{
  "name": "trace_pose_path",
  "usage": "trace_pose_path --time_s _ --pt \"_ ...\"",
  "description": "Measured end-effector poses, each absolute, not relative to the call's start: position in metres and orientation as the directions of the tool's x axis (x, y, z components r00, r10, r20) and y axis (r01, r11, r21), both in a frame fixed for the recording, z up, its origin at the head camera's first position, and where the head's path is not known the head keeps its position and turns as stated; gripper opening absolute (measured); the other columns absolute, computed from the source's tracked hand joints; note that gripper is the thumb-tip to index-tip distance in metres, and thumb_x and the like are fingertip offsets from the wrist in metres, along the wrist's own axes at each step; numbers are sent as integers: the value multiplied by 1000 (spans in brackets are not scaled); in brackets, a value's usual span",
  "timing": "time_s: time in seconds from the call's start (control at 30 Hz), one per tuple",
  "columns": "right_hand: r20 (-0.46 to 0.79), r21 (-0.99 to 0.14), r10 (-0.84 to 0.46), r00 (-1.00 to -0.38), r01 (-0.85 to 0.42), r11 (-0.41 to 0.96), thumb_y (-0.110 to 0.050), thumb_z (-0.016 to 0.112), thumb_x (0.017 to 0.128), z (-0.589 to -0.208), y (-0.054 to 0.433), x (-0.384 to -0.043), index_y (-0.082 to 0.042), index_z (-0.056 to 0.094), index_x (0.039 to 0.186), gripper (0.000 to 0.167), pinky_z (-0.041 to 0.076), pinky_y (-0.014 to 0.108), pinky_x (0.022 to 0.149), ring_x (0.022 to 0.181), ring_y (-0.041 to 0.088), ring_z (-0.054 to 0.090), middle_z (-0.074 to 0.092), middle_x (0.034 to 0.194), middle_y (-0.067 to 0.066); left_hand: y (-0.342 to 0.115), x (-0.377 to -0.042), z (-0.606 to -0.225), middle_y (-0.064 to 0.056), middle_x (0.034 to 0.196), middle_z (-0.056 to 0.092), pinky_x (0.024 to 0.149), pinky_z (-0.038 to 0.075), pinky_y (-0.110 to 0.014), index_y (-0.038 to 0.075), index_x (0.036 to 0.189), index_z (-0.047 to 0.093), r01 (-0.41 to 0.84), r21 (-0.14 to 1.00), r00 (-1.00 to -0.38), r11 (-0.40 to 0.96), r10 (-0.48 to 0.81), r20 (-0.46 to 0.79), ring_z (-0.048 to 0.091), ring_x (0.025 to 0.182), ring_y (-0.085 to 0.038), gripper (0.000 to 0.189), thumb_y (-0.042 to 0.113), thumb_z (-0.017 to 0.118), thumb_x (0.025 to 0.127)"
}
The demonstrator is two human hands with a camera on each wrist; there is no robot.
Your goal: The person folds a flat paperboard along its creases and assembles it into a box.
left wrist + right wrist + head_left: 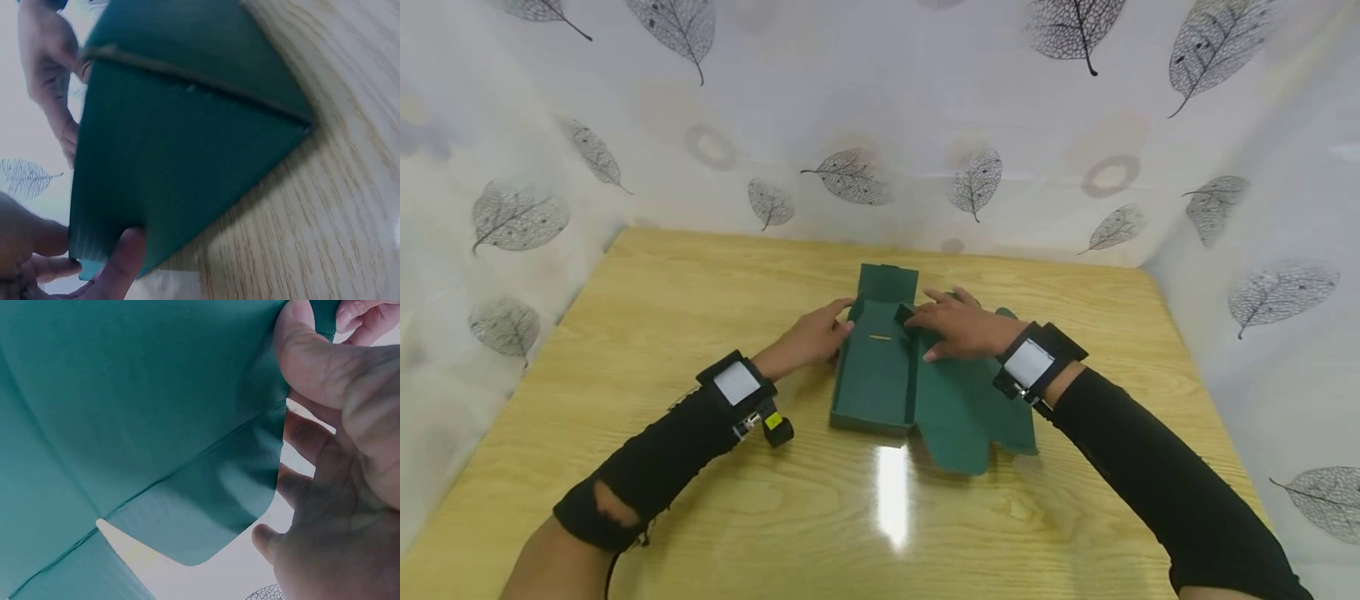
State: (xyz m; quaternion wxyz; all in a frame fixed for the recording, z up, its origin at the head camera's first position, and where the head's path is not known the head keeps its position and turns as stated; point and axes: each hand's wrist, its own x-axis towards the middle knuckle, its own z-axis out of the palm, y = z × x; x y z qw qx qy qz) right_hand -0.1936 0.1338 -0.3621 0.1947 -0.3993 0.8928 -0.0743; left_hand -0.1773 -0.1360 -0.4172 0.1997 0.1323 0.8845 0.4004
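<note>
A green cardboard box (874, 375) stands open, its lid panel (970, 400) spread out to the right. My left hand (808, 335) grips the box at its far left side. In the left wrist view the thumb (128, 250) presses on the outer wall while the other fingers bend round the far end. At the far right corner, my right hand (958, 325) holds the green card. Its thumb (303, 344) lies on the near face, and several fingers pass behind the flap (206, 519). A small dark side flap (905, 314) stands up at the right forefinger.
The box rests on a wood-grain table (700, 292). An end flap (887, 283) rises at the box's far end, and a narrow slot (880, 337) shows in its floor. Behind the table hangs a white leaf-print sheet (880, 108).
</note>
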Motion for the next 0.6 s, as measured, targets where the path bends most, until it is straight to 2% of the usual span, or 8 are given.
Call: trace_pose_path --time_s 0.17,0.27,0.43,0.6 --pt "-284 -351 -728 -625 -638 685 -21 78 89 -362 134 -194 -4 33 157 83 5 65 119 152 43 13 43 155 18 -143 -178 -416 -21 113 64 75 58 -37 9 155 35 -65 837 -835 543 430 -344 68 82 -23 46 20 41 111" --pt "-284 -342 -715 -639 -629 698 -22 78 89 -362 134 -195 -1 27 158 88 3 63 119 152 43 10 39 157 20 -144 -177 -414 -22 111 62 75 58 -36 5 148 43 -95 851 -822 517 441 -360 67 81 -22 40 18 41 110" --pt "-271 -268 -710 -650 -657 704 -25 77 90 -363 135 -196 4 41 150 76 8 64 119 151 47 9 29 160 26 -145 -176 -413 -20 106 63 75 58 -35 0 135 51 -92 854 -825 512 441 -353 68 80 -21 32 19 43 110" --pt "-265 -273 -721 -640 -667 693 -24 77 90 -365 136 -195 -1 51 145 66 11 67 117 150 49 11 30 158 27 -147 -178 -418 -14 96 61 72 57 -33 -2 117 56 -117 851 -842 513 403 -359 68 74 -18 37 31 43 110"
